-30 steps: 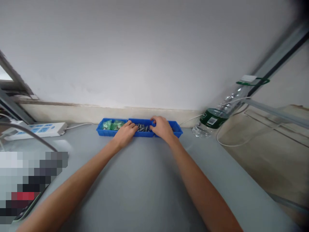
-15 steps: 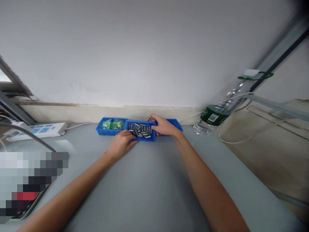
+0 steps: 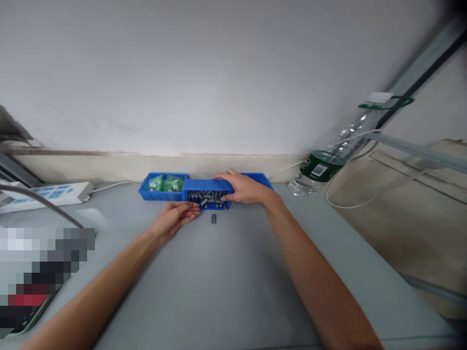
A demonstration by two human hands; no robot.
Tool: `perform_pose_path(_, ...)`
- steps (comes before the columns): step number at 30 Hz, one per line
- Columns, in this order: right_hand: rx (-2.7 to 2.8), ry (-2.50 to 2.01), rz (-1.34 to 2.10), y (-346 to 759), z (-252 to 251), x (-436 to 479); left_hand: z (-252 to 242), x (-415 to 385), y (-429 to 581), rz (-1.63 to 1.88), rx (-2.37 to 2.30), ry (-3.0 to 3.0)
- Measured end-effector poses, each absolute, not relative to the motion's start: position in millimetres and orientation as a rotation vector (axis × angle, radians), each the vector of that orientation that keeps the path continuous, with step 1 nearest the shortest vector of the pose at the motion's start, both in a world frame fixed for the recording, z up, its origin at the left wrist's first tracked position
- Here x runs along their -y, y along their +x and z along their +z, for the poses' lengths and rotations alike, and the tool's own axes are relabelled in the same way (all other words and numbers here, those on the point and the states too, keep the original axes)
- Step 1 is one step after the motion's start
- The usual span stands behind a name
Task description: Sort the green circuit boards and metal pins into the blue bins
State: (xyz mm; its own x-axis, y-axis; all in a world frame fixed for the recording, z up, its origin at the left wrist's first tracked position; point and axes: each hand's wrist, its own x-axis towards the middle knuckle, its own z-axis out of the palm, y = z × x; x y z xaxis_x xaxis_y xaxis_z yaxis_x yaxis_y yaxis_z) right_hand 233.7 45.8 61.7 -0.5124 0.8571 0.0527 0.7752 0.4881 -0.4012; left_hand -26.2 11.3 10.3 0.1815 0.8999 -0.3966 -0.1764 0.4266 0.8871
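Three small blue bins stand in a row by the wall. My right hand (image 3: pixel 243 188) grips the right end of the middle blue bin (image 3: pixel 206 185) and tips it toward me; several small grey cylindrical parts (image 3: pixel 206 197) crowd its front lip. One grey part (image 3: pixel 213 218) lies on the grey table just in front of the bin. My left hand (image 3: pixel 174 217) is palm up and open under the bin's front left corner, fingers apart. The left blue bin (image 3: pixel 162 193) holds green packets (image 3: pixel 165 183). The right blue bin (image 3: pixel 261 178) is mostly hidden behind my right hand.
A clear plastic bottle (image 3: pixel 330 163) with a green label leans at the back right, with a white cable (image 3: pixel 346 204) looping beside it. A white power strip (image 3: pixel 44 193) lies at the back left. A blurred-out object (image 3: pixel 40 272) sits at the front left.
The middle bin has been pulled out of the row and tipped forward by my right hand. One grey part has dropped onto the table. My left hand drew back and turned palm up.
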Motion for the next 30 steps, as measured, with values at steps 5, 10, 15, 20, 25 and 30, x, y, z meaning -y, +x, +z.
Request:
perform_pose_path(5, 2.492, -1.424, 0.478, 233.4, 63.2, -42.5, 7.7, -7.5, -25.7, 0.871, -1.162, 0.871)
perform_pose_path(10, 2.479, -1.464, 0.472, 232.7, 67.3, -37.9, 2.6, -3.9, -26.8, 0.838, -1.146, 0.953)
perform_pose_path(15, 2.49, -1.411, 0.469, 231.9, 68.2, -36.0, 4.3, -1.0, -27.8, 0.781, -1.175, 1.042)
perform_pose_path(20, 2.465, -1.364, 0.479, 233.2, 74.0, -32.7, 3.1, 0.4, -27.8, 0.749, -1.176, 1.212)
perform_pose_path(25, 2.296, -1.298, 0.481, 236.0, 86.2, -26.9, 2.4, 3.9, -31.9, 0.942, -1.175, 1.608)
perform_pose_path(30, 1.874, -1.267, 0.793, 237.9, 85.1, -31.8, 7.9, -6.1, -38.7, 1.151, -0.985, 2.751)
